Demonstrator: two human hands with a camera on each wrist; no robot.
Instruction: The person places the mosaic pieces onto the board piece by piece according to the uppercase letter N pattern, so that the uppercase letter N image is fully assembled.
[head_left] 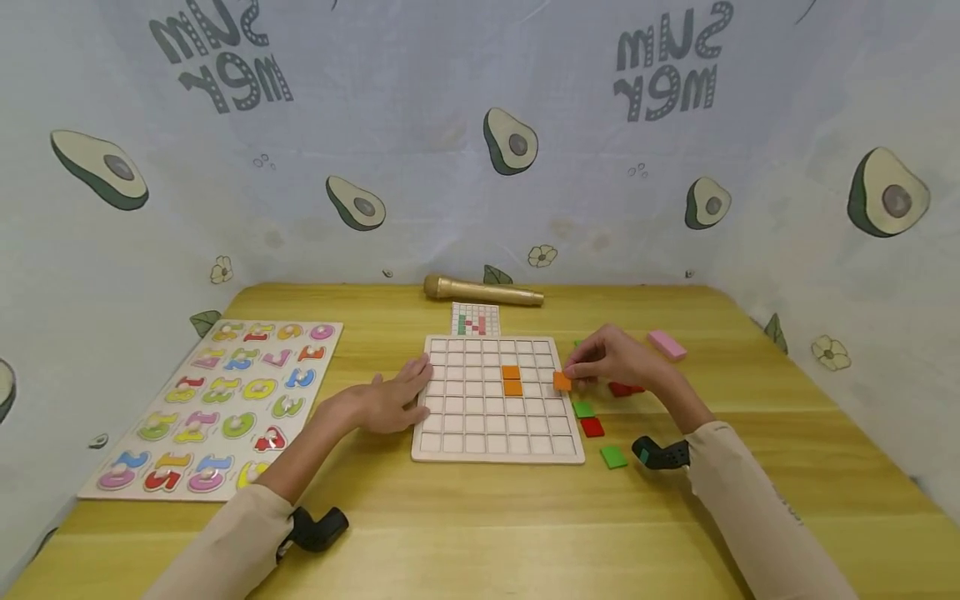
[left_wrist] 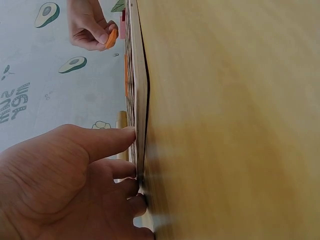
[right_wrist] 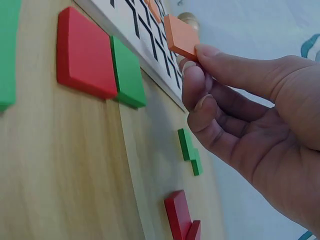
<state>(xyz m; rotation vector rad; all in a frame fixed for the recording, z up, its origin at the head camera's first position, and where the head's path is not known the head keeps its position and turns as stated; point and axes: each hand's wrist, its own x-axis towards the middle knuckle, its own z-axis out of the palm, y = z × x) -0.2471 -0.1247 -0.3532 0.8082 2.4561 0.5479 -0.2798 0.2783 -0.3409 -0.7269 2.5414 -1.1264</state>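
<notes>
Green and red tiles [head_left: 613, 457] lie loose right of the grid board [head_left: 495, 457], presumably for easy reach. The left hand [head_left: 393, 402] spreads against the board's left edge, probably steadying it; the right hand [head_left: 611, 358] pinches an orange tile [head_left: 562, 382] by its edge (most is free) over the right rim. Beyond lie a patterned card [head_left: 476, 319] and gold microphone [head_left: 483, 291].

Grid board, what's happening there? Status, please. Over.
Left grip touching grid board at left edge. Right grip pinching orange square tile at right edge. Two orange tiles set in grid board. No obstruction seen above bare cells.
</notes>
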